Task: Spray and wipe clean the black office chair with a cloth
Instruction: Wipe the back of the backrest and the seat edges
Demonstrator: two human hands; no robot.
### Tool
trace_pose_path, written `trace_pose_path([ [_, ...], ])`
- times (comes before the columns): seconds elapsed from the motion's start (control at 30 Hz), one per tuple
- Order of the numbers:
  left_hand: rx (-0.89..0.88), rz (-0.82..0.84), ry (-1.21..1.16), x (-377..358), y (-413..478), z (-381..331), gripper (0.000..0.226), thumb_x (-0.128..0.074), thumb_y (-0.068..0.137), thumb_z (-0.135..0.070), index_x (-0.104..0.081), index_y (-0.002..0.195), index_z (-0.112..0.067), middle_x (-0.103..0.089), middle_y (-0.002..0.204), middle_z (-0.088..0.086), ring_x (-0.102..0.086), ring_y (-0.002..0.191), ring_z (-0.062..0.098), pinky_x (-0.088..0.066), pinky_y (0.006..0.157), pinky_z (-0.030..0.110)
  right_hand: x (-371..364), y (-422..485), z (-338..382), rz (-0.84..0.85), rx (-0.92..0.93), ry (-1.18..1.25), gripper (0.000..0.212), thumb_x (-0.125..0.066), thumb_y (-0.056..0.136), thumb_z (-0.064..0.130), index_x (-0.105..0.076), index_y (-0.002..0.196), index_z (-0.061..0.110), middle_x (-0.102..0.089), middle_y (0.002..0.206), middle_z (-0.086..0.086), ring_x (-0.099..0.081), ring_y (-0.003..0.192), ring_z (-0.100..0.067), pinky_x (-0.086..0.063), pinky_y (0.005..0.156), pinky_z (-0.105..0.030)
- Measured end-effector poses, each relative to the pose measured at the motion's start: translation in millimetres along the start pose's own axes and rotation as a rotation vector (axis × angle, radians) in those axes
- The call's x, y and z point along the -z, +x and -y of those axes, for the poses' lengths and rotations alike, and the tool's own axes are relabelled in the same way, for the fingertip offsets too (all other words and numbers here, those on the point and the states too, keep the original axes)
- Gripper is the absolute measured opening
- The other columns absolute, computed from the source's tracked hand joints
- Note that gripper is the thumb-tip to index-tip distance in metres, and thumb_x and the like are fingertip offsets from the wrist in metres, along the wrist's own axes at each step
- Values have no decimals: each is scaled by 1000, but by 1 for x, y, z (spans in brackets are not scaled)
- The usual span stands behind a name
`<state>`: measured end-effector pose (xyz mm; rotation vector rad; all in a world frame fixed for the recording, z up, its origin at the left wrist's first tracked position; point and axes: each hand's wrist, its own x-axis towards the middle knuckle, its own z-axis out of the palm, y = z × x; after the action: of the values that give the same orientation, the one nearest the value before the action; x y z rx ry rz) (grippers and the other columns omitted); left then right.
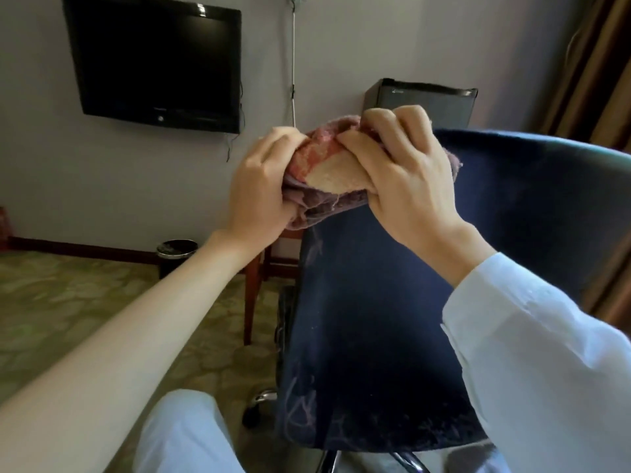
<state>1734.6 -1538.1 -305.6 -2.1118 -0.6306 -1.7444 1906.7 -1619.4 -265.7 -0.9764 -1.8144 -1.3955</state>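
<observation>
Both of your hands are curled around the bunched pink-and-purple cloth [327, 165], held in the air just above the upper left edge of the black office chair [375, 319]. Your left hand [259, 179] grips one end, and your right hand [406, 179] pinches the other between thumb and fingers. The chair stands right before you, its back streaked with pale dusty marks low down. You look to be refolding the cloth for a wiping pass. No spray bottle shows. Next, turn a clean face outward, free one hand, and press the cloth flat onto those streaks.
</observation>
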Motion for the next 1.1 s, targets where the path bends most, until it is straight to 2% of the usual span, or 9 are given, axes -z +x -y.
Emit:
trace_pose_path([
  [0.1,90,-18,-109,-14,-29,-2,34,-66,82,-5,-59,114,2,-58,120,15,-57,111,28,-51,91,39,-10,-26,3,21,20,20,40,-31,96,16,-65,117,9,-62,119,-12,-39,105,-27,-44,89,-39],
  [0.2,141,4,-169,-24,-59,-5,36,-63,84,-20,-60,112,3,-58,120,15,-58,112,28,-51,91,40,-24,-59,10,28,28,32,33,-42,93,6,-66,115,8,-62,119,-12,-44,105,-29,-46,87,-39],
  [0.3,157,41,-158,-32,-87,-3,37,-67,79,-16,-63,110,3,-59,119,14,-59,111,25,-52,90,37,-38,-93,20,15,21,61,32,-53,85,-5,-67,112,5,-60,117,-11,-48,100,-31,-47,84,-39],
  [0.47,190,116,-112,-41,-128,0,48,-79,66,1,-65,111,2,-60,120,13,-59,111,26,-51,94,36,-57,-137,37,13,-14,110,31,-61,80,-9,-69,108,4,-50,116,-8,-48,94,-30,-45,82,-37],
  [0.6,190,141,-67,-45,-156,-1,45,-76,67,-7,-67,110,2,-62,117,14,-58,110,26,-44,101,25,-68,-168,52,46,-38,153,41,-64,77,-9,-60,114,7,-51,117,-8,-49,94,-30,-46,81,-38],
  [0.73,197,175,-39,-49,-182,-3,35,-67,74,-14,-69,105,3,-64,111,14,-56,108,25,-41,103,25,-75,-198,62,92,-49,200,45,-69,74,-7,-58,116,7,-51,117,-9,-50,94,-30,-48,83,-40],
  [0.9,171,221,2,-53,-217,-5,27,-59,79,-4,-71,102,2,-63,109,9,-56,106,25,-43,100,23,-84,-238,77,191,-53,225,26,-53,92,3,-58,117,7,-55,118,-10,-54,97,-31,-50,85,-40],
  [1.0,131,295,16,-53,-230,-6,30,-51,80,4,-72,101,-2,-66,107,8,-58,104,25,-50,91,29,-85,-258,83,303,-41,210,26,-49,95,4,-65,116,5,-63,115,-13,-59,98,-33,-51,84,-43],
  [1.1,92,372,28,-50,-232,-4,32,-58,74,5,-71,103,-2,-66,107,9,-57,104,24,-53,87,32,-85,-265,87,375,-37,221,29,-45,97,6,-58,122,6,-62,119,-12,-58,102,-32,-49,88,-43],
])
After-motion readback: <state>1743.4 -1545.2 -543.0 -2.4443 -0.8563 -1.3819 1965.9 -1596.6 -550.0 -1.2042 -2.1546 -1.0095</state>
